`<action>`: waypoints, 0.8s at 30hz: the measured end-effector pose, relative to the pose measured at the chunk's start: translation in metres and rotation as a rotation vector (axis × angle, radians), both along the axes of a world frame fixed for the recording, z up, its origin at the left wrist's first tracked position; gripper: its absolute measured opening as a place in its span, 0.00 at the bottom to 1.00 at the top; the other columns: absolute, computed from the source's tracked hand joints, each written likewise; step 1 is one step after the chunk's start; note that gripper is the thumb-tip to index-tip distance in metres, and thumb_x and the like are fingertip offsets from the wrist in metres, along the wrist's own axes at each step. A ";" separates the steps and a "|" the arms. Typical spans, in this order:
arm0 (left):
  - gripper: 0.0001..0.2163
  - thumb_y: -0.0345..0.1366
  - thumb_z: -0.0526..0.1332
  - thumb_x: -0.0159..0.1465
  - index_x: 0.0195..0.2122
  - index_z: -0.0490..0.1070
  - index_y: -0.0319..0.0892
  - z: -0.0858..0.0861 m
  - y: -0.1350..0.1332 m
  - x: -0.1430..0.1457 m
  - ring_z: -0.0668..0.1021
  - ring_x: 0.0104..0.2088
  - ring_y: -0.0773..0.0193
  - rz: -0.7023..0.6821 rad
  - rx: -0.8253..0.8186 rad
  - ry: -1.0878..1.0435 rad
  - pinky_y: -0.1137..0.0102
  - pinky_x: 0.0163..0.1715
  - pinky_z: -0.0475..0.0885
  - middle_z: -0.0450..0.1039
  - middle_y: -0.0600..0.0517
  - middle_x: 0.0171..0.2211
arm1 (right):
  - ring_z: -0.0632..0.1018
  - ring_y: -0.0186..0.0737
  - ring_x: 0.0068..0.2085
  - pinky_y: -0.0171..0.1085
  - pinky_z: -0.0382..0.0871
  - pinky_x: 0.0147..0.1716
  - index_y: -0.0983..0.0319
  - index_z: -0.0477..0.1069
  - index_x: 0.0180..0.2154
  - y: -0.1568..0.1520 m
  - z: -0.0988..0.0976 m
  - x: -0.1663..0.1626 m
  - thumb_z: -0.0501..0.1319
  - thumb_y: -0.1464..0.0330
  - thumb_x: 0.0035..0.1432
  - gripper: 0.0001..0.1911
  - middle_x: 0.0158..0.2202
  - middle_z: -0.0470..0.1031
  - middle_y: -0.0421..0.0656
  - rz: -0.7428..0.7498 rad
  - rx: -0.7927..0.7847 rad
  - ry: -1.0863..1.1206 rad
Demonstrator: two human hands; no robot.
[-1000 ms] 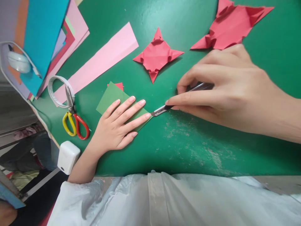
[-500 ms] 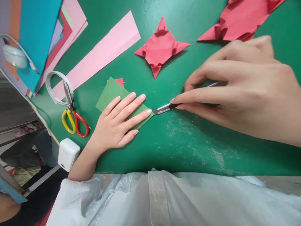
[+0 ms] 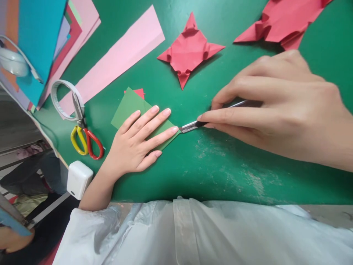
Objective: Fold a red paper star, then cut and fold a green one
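My left hand (image 3: 138, 141) lies flat with fingers stretched out, pressing down a small green paper (image 3: 127, 106) on the green table (image 3: 215, 165). My right hand (image 3: 278, 110) is closed in a pinch round a slim craft knife (image 3: 193, 126). The knife's blade tip touches the right corner of the green paper, just past my left fingertips. A scrap of red paper (image 3: 139, 92) peeks out from behind the green sheet.
A folded red paper star (image 3: 190, 49) lies behind the knife, a larger red folded piece (image 3: 284, 22) at the back right. A pink strip (image 3: 121, 55), stacked coloured sheets (image 3: 41, 36), scissors (image 3: 84, 134), a tape roll (image 3: 64, 101) and a white box (image 3: 78, 179) sit left.
The view has shifted slightly, so things sit a little higher in frame. My right hand and knife stay at the paper's corner; my left hand has not moved on the paper.
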State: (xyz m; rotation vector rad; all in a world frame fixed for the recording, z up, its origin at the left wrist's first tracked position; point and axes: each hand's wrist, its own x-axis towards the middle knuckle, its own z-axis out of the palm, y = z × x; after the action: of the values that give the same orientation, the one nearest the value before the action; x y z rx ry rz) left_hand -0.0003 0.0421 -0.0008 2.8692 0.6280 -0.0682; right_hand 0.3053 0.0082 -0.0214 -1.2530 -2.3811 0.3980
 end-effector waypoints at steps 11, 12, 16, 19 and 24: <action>0.26 0.47 0.41 0.74 0.72 0.48 0.52 0.000 0.000 0.000 0.55 0.73 0.57 -0.009 -0.005 -0.016 0.61 0.72 0.44 0.37 0.58 0.75 | 0.73 0.35 0.45 0.42 0.67 0.42 0.54 0.80 0.39 0.001 0.009 -0.001 0.52 0.60 0.72 0.18 0.40 0.76 0.36 0.042 -0.074 0.079; 0.26 0.47 0.41 0.74 0.72 0.48 0.52 0.000 0.000 0.000 0.55 0.73 0.57 -0.010 -0.001 -0.014 0.61 0.72 0.44 0.37 0.58 0.75 | 0.73 0.35 0.44 0.42 0.67 0.41 0.55 0.79 0.39 0.000 0.008 -0.002 0.52 0.61 0.72 0.17 0.39 0.76 0.37 0.031 -0.057 0.084; 0.26 0.47 0.41 0.74 0.72 0.46 0.52 0.000 0.000 0.000 0.55 0.73 0.58 -0.011 0.011 0.004 0.62 0.72 0.44 0.36 0.58 0.75 | 0.75 0.34 0.44 0.40 0.69 0.41 0.55 0.78 0.38 -0.001 0.009 -0.003 0.51 0.62 0.73 0.18 0.38 0.76 0.36 0.040 -0.087 0.117; 0.26 0.47 0.40 0.74 0.73 0.44 0.53 0.001 0.000 0.000 0.53 0.74 0.59 -0.008 0.020 0.024 0.62 0.73 0.44 0.34 0.59 0.75 | 0.74 0.33 0.46 0.38 0.71 0.41 0.54 0.78 0.39 -0.002 0.012 -0.001 0.49 0.63 0.73 0.19 0.40 0.76 0.35 0.065 -0.093 0.113; 0.26 0.48 0.38 0.74 0.73 0.41 0.54 0.002 0.000 0.000 0.52 0.74 0.59 -0.003 0.013 0.054 0.63 0.73 0.42 0.32 0.60 0.75 | 0.74 0.34 0.43 0.40 0.71 0.41 0.57 0.78 0.41 -0.003 0.009 -0.004 0.49 0.65 0.73 0.18 0.40 0.75 0.37 0.074 -0.065 0.090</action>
State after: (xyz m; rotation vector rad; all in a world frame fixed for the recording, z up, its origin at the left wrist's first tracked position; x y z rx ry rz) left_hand -0.0005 0.0419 0.0010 2.8894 0.6369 -0.1427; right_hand 0.3017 0.0055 -0.0125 -1.1522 -2.3607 0.5473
